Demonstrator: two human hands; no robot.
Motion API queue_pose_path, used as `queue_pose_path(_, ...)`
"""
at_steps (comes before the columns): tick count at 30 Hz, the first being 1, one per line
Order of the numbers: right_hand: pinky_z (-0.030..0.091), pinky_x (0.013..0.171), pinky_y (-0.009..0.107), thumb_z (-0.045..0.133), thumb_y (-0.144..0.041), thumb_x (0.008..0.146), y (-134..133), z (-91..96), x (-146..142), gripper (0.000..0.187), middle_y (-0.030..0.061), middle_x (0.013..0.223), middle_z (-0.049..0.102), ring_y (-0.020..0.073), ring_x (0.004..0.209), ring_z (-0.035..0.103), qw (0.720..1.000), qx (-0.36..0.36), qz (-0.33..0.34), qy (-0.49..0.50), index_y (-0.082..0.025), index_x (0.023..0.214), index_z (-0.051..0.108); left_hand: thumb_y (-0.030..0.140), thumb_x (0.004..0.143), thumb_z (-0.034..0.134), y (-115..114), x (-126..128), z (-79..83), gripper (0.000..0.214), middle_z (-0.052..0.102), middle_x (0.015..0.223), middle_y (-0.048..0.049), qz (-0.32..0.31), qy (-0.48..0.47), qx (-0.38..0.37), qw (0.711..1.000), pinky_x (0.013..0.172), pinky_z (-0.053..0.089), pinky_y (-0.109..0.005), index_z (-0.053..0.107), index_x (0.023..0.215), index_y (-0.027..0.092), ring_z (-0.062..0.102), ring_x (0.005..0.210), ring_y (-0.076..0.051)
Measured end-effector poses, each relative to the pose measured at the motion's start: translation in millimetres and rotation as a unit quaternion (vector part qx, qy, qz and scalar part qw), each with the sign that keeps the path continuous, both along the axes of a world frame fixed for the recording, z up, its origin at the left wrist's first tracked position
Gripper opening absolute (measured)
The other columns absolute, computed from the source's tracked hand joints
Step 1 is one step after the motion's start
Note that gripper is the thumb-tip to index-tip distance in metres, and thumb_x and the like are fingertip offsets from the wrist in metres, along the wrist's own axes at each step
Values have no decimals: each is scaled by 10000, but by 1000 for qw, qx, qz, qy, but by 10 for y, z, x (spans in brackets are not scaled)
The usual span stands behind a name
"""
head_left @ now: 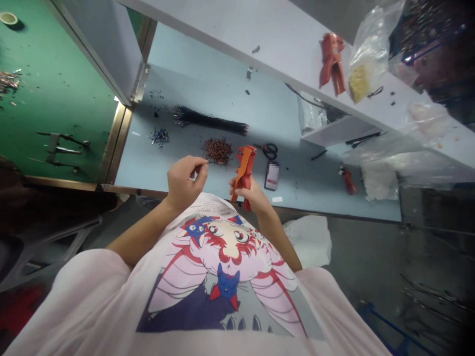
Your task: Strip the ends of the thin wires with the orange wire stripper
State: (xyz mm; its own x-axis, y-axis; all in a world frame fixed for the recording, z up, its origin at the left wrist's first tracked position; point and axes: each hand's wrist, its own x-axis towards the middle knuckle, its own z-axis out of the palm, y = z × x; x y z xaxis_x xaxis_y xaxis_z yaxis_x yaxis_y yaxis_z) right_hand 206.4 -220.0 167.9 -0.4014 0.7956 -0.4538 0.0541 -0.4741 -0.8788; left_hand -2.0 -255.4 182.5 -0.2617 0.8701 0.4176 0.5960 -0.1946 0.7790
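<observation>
My right hand [254,195] is wrapped around the handles of a red and orange wire stripper [245,165], its jaws pointing away from me. My left hand [185,180] is closed, thumb and forefinger pinched on a short thin dark wire [212,162] that pokes out toward the right. Just beyond the fingertips lies a heap of small copper-brown pieces [218,150]. Behind it stretches a bundle of black wires [213,121] with bare-looking ends. To the left sits a smaller pile of blue and silvery bits [159,137].
Right of the stripper lie black-handled scissors [270,150] and a phone [272,176]. Another red tool [348,180] rests farther right, near plastic bags [380,173]. A second red stripper [333,64] is on the raised white shelf [237,29]. A green table [48,99] adjoins at left.
</observation>
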Motion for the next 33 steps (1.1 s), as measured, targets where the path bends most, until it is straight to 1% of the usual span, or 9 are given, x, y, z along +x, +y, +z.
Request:
queue_pose_path(3,506,734,315,631,-169,633,9,-7,40,576,50,1056,589,174,882,591,997,73,-5,-35,-220,1173,435,205,825,551,-9,3,-14,82,609,687,5,-3,-16,41,999,628,431,-215,630,826,179,515,607,-87)
queue_pose_path(5,478,834,339,634,-194,679,5,42,67,549,74,1135,587,196,1004,577,995,94,21,-33,-213,1200,461,196,810,574,-9,5,-27,56,624,702,7,3,-29,62,998,645,447,-216,628,818,180,542,632,-90)
queue_pose_path(7,446,900,364,623,-222,735,-9,109,80,493,75,1114,610,204,1038,575,995,75,67,-14,-207,1207,481,187,795,593,-6,8,-35,33,631,707,10,18,-40,75,996,665,458,-221,624,804,180,563,651,-95)
queue_pose_path(9,433,919,372,602,-243,777,-35,167,71,398,64,1037,634,197,996,591,993,45,107,13,-196,1164,521,173,782,605,-1,11,-38,21,630,709,13,38,-50,87,994,681,462,-224,620,794,180,574,667,-96)
queue_pose_path(12,457,869,356,598,-257,787,-89,218,27,308,44,938,635,178,882,603,992,29,111,48,-186,1086,568,166,775,608,0,17,-38,21,617,704,15,57,-63,95,992,676,462,-221,615,790,178,571,668,-93)
queue_pose_path(15,488,768,334,600,-255,779,-140,261,-26,386,27,851,633,167,782,600,994,19,90,66,-188,1153,534,171,777,605,-8,27,-41,17,591,686,19,56,-73,93,991,611,444,-199,610,792,175,530,609,-74)
queue_pose_path(18,493,712,318,609,-241,777,-175,318,-66,406,28,821,631,159,732,597,992,7,100,74,-173,1167,522,161,776,606,-19,43,-42,23,565,665,31,52,-79,97,991,530,393,-171,603,794,174,464,538,-48)
queue_pose_path(22,495,707,320,605,-234,795,-195,373,-97,392,41,815,632,159,725,607,987,-1,131,96,-156,1167,510,159,782,603,-24,63,-38,14,562,649,35,40,-64,113,991,517,371,-168,596,784,171,438,513,-41)
queue_pose_path(33,489,654,299,628,-285,816,-192,462,-162,338,29,760,614,139,662,594,985,16,153,81,-141,1103,522,143,781,591,-24,47,-13,36,595,642,28,11,12,130,991,531,379,-186,576,781,176,430,496,-54)
